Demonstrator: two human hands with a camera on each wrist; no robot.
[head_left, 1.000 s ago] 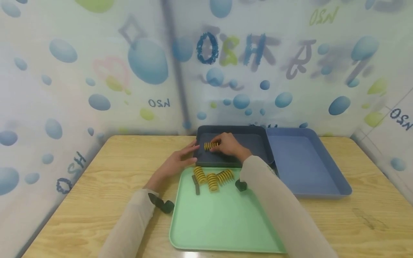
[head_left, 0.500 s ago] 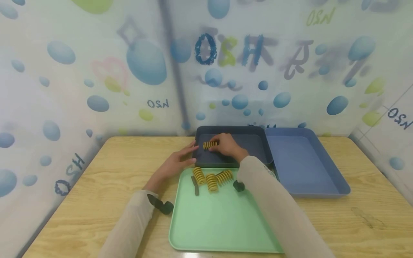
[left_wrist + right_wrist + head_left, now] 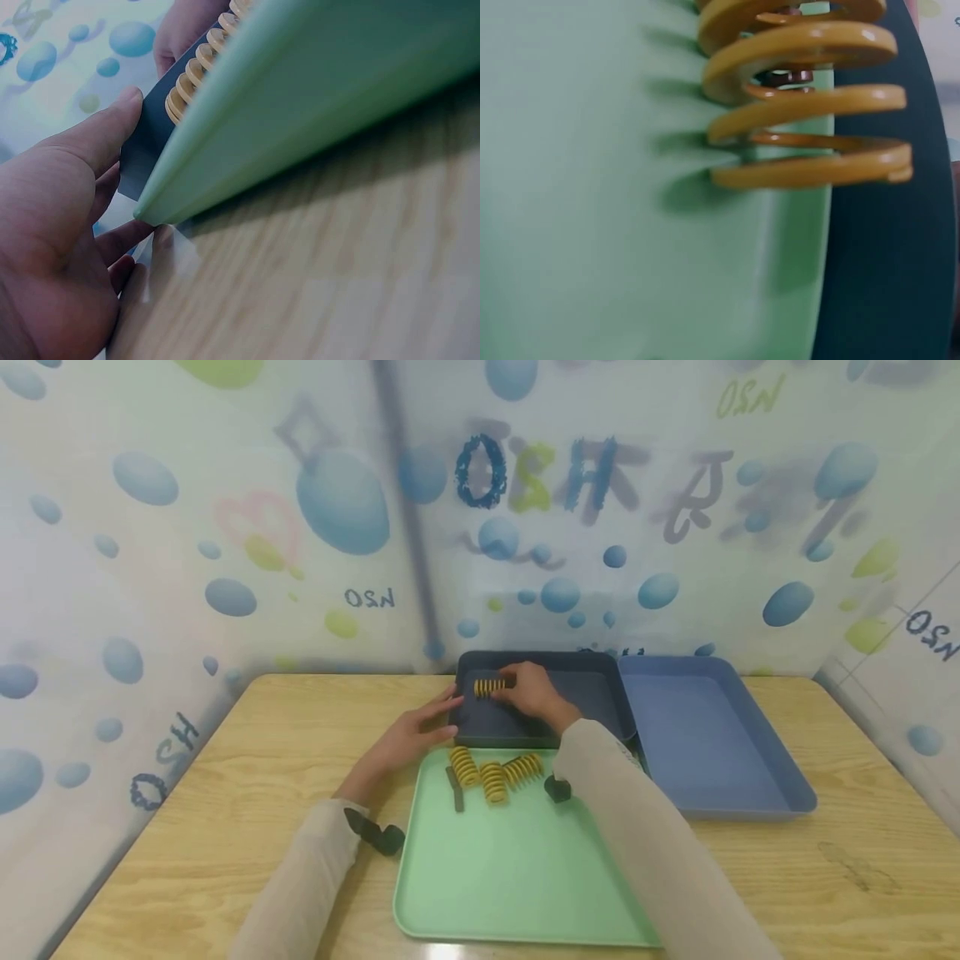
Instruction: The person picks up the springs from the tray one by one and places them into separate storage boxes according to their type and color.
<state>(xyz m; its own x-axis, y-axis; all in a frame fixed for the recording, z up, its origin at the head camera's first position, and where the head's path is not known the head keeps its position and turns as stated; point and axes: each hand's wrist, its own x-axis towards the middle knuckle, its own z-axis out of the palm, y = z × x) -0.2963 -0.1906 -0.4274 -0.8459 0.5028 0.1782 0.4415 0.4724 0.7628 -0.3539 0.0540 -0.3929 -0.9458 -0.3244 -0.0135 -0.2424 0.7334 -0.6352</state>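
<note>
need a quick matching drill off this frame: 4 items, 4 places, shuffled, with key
Things:
1. right hand
2. left hand
3. three yellow springs
4. blue tray

Places:
A. lying at the far end of the green tray
B. rightmost on the table, nothing visible in it
C. inside the dark tray, holding a yellow spring
D. against the dark tray's left rim

Pairs: 1-C, 2-D, 3-A, 4-B

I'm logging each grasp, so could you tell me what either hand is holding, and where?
The right hand holds a yellow coil spring by its right end, over the dark tray. The left hand holds nothing; its fingers rest against that tray's left edge.
</note>
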